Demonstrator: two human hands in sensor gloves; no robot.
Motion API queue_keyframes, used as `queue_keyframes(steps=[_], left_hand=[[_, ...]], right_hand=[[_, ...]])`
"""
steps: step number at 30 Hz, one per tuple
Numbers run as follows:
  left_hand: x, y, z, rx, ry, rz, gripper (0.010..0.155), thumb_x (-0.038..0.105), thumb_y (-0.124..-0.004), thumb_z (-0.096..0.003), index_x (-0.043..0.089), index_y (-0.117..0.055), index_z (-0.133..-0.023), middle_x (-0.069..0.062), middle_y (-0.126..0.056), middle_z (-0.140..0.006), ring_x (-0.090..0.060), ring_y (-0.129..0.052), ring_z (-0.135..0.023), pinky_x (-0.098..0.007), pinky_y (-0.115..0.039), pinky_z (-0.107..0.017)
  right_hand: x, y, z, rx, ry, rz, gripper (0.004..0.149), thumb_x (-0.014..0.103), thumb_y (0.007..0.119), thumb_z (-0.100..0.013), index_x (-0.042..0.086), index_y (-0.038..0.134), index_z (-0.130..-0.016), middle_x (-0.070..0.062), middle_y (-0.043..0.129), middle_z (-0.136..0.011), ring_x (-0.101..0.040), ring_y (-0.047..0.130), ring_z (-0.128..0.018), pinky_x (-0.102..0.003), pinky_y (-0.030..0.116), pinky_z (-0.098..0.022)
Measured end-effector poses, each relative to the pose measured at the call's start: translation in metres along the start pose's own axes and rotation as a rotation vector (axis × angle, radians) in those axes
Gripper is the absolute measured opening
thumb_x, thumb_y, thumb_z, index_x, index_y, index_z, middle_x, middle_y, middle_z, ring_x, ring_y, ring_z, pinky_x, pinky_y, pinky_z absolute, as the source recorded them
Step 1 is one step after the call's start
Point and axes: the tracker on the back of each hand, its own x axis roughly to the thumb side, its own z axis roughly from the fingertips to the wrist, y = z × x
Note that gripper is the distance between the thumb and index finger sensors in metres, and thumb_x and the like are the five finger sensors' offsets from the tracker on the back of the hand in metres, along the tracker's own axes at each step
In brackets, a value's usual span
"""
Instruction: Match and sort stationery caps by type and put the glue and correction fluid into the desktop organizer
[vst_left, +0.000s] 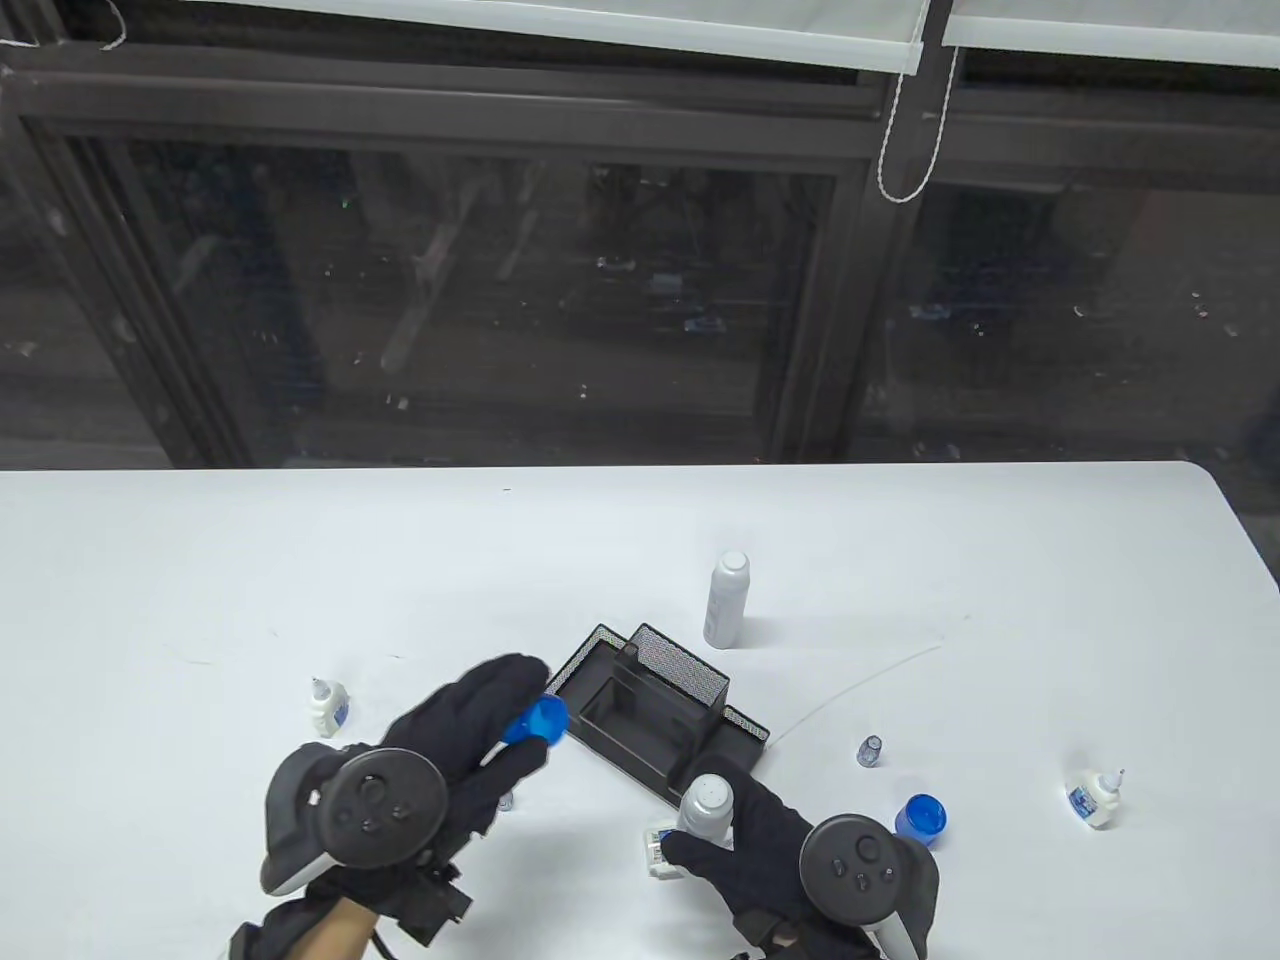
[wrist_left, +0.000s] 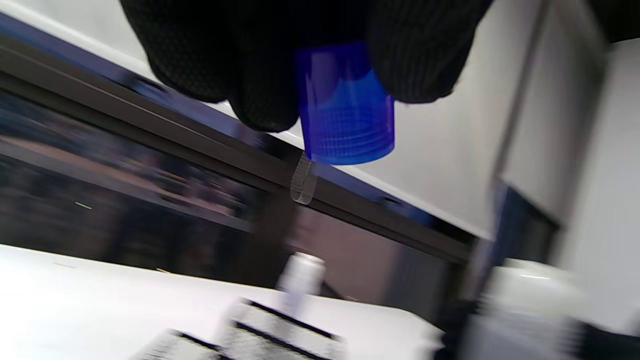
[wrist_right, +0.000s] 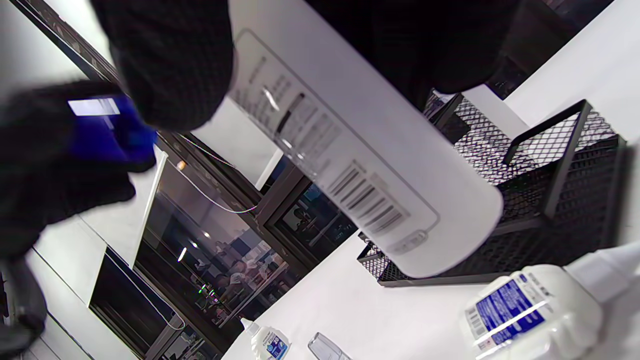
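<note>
Pinching a blue cap (vst_left: 536, 722) in our left hand (vst_left: 455, 745), we hold it above the table (vst_left: 200, 600) beside the black mesh organizer (vst_left: 655, 715). Our right hand (vst_left: 745, 845) has its fingers wrapped around a white cylindrical bottle (vst_left: 703, 805) near the table's front edge.

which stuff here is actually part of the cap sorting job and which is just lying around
In the job:
- blue cap, pinched by the left hand
- white glue stick tube, gripped by the right hand
- second blue cap
- small clear cap
- correction fluid bottles
- standing white tube
- black mesh desktop organizer

Lying about:
- blind cord
- thin white line on the table
</note>
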Motion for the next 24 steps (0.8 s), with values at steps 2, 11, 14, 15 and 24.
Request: queue_keyframes(steps=[2,11,14,15,24], left_hand=[[0.022,-0.013,-0.009,-0.039,-0.086,0.033,0.062,0.047,-0.079,-0.0545,0.028,-0.061,-0.11,-0.007,-0.077,-0.113,-0.026,-0.096,-0.092,-0.048,-0.082,-0.066],[0.061,-0.057,-0.022,-0.099,-0.185,-0.17,0.061,0.052,-0.076,-0.0538,0.03,-0.063,-0.109,-0.003,-0.08,-0.112,-0.023,-0.096,-0.092,-0.048,-0.081,-0.066],[0.064,-0.062,-0.023,-0.095,-0.184,-0.203,0.06,0.055,-0.075,-0.0535,0.032,-0.064,-0.108,-0.001,-0.081,-0.111,-0.021,-0.097,-0.091,-0.048,-0.081,-0.066],[0.064,-0.065,-0.023,-0.075,-0.181,-0.19,0.059,0.055,-0.075,-0.0534,0.032,-0.065,-0.107,-0.001,-0.082,-0.11,-0.022,-0.097,-0.09,-0.048,-0.081,-0.066],[0.069,-0.076,-0.026,-0.293,-0.276,-0.173,0.057,0.039,-0.07,-0.0593,0.029,-0.055,-0.113,-0.005,-0.067,-0.121,-0.031,-0.083,-0.106,-0.053,-0.074,-0.073]], right_hand=[[0.0,0.001,0.0,0.002,-0.003,0.003,0.072,0.046,0.091,-0.041,0.015,0.064,-0.1,-0.012,0.083,-0.093,-0.037,0.088,-0.081,-0.055,0.071,-0.063],[0.003,0.005,0.0,0.024,-0.014,0.036,0.072,0.046,0.091,-0.04,0.015,0.065,-0.099,-0.013,0.084,-0.093,-0.037,0.089,-0.081,-0.055,0.071,-0.063],[0.004,0.007,0.0,0.038,-0.018,0.049,0.072,0.047,0.091,-0.04,0.015,0.065,-0.099,-0.013,0.084,-0.092,-0.037,0.089,-0.081,-0.055,0.071,-0.063],[0.004,0.008,0.0,0.039,-0.019,0.05,0.072,0.047,0.091,-0.04,0.015,0.065,-0.099,-0.013,0.084,-0.092,-0.037,0.089,-0.081,-0.055,0.071,-0.063],[0.006,0.012,0.0,0.057,-0.028,0.063,0.072,0.046,0.092,-0.039,0.015,0.066,-0.099,-0.012,0.085,-0.092,-0.037,0.09,-0.08,-0.054,0.072,-0.062]])
